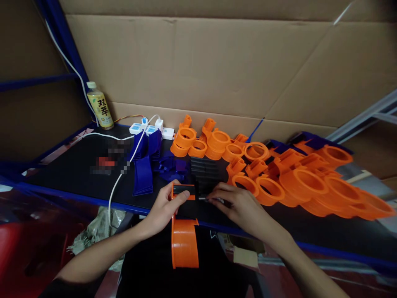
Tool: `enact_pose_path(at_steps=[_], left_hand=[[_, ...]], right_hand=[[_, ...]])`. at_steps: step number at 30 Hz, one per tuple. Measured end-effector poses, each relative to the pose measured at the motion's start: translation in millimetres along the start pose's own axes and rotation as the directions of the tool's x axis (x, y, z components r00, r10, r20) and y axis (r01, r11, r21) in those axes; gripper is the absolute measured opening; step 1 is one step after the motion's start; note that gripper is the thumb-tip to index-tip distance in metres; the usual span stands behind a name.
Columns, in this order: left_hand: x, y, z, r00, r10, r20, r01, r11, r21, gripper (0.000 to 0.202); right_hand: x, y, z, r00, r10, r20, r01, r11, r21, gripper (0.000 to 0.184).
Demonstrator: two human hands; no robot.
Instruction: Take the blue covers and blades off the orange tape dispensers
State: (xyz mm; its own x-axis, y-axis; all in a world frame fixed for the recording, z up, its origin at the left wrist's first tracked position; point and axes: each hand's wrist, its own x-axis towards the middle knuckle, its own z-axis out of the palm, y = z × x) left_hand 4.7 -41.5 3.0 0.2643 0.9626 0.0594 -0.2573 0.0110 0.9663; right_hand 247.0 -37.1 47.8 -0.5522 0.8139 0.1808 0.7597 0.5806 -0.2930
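My left hand grips an orange plastic ring part by its upper bracket, where a black insert sits. The ring hangs below the front edge of the black table. My right hand pinches a small thin metal piece right beside the bracket; I cannot make out what the piece is. Behind my hands stands a stack of black ribbed parts.
Several orange ring parts cover the table's right half. Dark blue plastic parts lie centre-left. A white power strip with cables and a drink bottle stand at the back left. A cardboard wall closes the back.
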Motion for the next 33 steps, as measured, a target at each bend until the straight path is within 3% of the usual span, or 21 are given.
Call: enact_pose_path(at_steps=[3, 7, 13, 18, 21, 25, 29, 33], left_hand=[[0, 2, -0.1, 1.0, -0.009, 0.013, 0.009, 1.0, -0.01, 0.034], [0, 5, 1.5, 1.0, -0.022, 0.022, 0.022, 1.0, -0.003, 0.034], [0, 7, 3.2, 0.999, -0.013, 0.043, 0.011, 0.998, 0.065, 0.033], [1, 7, 2.6, 0.997, 0.026, 0.078, -0.036, 0.991, 0.132, 0.033], [1, 6, 2.7, 0.999, 0.004, 0.054, -0.009, 0.996, 0.092, 0.034], [1, 3, 1.9, 0.999, -0.031, 0.011, 0.031, 0.998, 0.063, 0.036], [2, 1, -0.7, 0.999, -0.047, 0.013, 0.045, 0.995, 0.092, 0.038], [3, 0, -2.9, 0.998, -0.056, 0.026, 0.053, 0.993, 0.108, 0.038]], right_hand=[[-1, 3, 8, 1.0, 0.001, -0.03, -0.003, 0.999, -0.046, 0.019], [-2, 1, 4, 0.998, -0.023, -0.053, 0.02, 0.998, -0.059, 0.021], [5, -33, -8, 0.956, -0.106, -0.272, 0.12, 0.992, 0.032, 0.029], [16, -49, -7, 0.934, -0.236, -0.268, 0.215, 0.971, -0.107, 0.027], [18, -34, -18, 0.938, -0.219, -0.268, 0.215, 0.976, -0.046, 0.024], [29, 2, -31, 0.941, -0.093, -0.325, 0.083, 0.996, -0.044, 0.025], [52, 27, -19, 0.979, -0.028, -0.203, 0.007, 0.995, -0.103, 0.024], [66, 37, -4, 0.992, 0.042, -0.117, -0.053, 0.995, -0.089, 0.025]])
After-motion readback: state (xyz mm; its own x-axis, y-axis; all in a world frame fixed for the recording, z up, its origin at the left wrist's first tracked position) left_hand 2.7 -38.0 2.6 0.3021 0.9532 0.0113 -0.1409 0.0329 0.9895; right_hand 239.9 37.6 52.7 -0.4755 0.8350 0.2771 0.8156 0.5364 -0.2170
